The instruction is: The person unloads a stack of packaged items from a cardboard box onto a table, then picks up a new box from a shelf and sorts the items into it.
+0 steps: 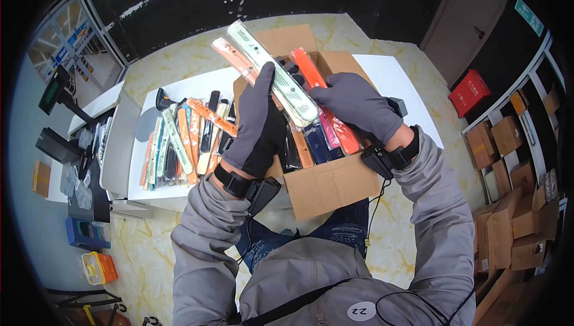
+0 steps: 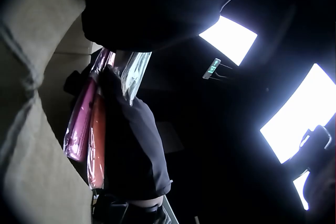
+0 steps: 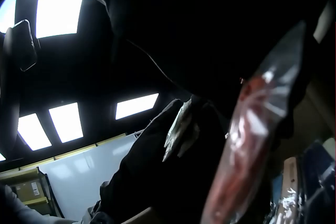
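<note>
My gloved left hand [image 1: 257, 125] grips a mint-green packet [image 1: 263, 57] in clear film and an orange packet [image 1: 230, 54] beside it, both tilted above the carton. At the right, my gloved right hand [image 1: 359, 104] pinches a long red packet [image 1: 308, 69], its thumb close to the mint-green packet; its other fingers are largely hidden. The red packet [image 3: 241, 150] looms large in the right wrist view. A magenta packet [image 2: 81, 124] lies beside the red one [image 2: 97, 145] in the left wrist view. Below both hands, the open carton [image 1: 329, 188] holds more packets, including dark blue [image 1: 320, 143].
Left of the carton, a pile of wrapped packets [image 1: 182, 140] in several colours covers part of the white table [image 1: 139, 173]. A black handheld scanner [image 1: 162, 98] lies behind the pile. Shelves with cardboard boxes [image 1: 508, 134] stand at the right, a red bin [image 1: 469, 93] beyond.
</note>
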`<action>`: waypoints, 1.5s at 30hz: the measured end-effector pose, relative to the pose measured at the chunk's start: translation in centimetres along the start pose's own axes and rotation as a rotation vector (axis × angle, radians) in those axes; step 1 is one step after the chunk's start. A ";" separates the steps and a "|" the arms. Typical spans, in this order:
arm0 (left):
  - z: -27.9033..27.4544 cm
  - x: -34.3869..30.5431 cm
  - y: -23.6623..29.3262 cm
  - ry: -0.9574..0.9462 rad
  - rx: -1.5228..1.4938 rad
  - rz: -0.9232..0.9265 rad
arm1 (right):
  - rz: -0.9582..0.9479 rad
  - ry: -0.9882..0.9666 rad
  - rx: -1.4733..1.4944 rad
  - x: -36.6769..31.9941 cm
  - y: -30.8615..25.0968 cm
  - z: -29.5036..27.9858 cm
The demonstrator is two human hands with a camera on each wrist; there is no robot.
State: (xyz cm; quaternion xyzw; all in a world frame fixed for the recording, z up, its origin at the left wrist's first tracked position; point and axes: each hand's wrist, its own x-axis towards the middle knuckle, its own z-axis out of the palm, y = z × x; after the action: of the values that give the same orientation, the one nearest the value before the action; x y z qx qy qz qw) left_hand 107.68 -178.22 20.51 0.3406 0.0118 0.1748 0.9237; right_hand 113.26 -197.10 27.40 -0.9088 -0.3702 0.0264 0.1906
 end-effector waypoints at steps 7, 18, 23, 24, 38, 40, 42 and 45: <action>-2.2 1.3 -0.6 -0.004 0.067 -0.033 | -0.096 -0.077 -0.083 2.1 0.7 0.4; -1.6 0.2 -0.3 -0.111 0.652 0.155 | 0.122 0.269 0.620 1.2 0.8 1.0; -1.6 1.0 -0.5 -0.032 0.327 -0.018 | 0.234 0.058 0.465 1.1 1.6 0.5; -1.6 1.1 -0.6 -0.030 0.329 -0.020 | 0.220 -0.003 0.393 1.2 1.5 0.4; 0.0 -0.1 0.0 -0.068 0.235 -0.069 | 0.156 0.098 0.227 1.1 1.5 0.3; -0.4 -0.2 -0.1 -0.048 0.303 -0.055 | 0.115 0.188 0.612 0.5 0.7 -0.4; -2.2 0.5 -1.4 -0.205 0.456 0.102 | 0.119 0.188 0.643 0.1 -0.1 -0.8; -1.5 0.0 -0.9 -0.297 0.560 0.160 | 0.134 0.191 0.706 -0.2 -0.6 -1.0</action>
State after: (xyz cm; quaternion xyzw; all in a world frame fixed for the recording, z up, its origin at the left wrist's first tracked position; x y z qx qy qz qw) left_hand 107.74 -177.98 18.78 0.6030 -0.1024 0.1849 0.7692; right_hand 112.89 -197.14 28.50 -0.8076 -0.2587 0.0799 0.5239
